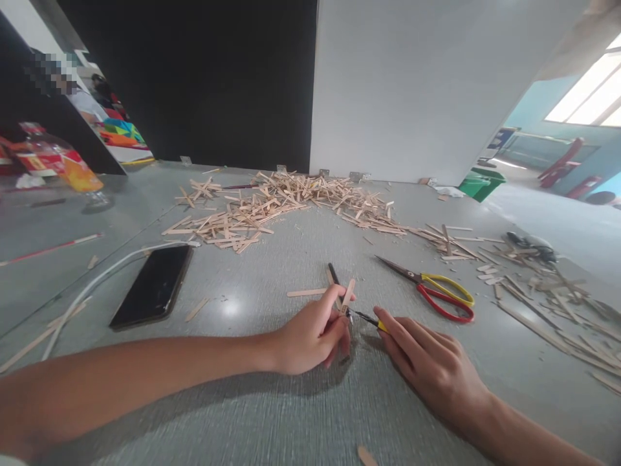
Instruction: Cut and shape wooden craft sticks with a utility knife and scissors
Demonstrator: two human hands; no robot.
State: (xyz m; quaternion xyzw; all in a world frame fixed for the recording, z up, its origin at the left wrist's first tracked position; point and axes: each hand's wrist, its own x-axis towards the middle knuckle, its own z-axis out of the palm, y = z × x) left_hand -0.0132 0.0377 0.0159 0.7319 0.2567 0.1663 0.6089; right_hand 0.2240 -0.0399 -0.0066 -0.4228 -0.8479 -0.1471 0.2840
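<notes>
Head view: your left hand (pixel 317 333) is to the left of the scissors (pixel 420 281) on the table (pixel 233 414), and its fingers are clamped on a small wooden stick (pixel 348 292); a dark rod (pixel 332 273) shows just beside this stick. Your right hand (pixel 431 369), nearer to you than the scissors, has fingers closed around a yellow-handled tool (pixel 381 325). I cannot tell if its tip touches the stick.

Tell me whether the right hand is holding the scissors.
No, the scissors lie on the table, apart from the right hand, which grips a slim tool with a yellow part.
</notes>
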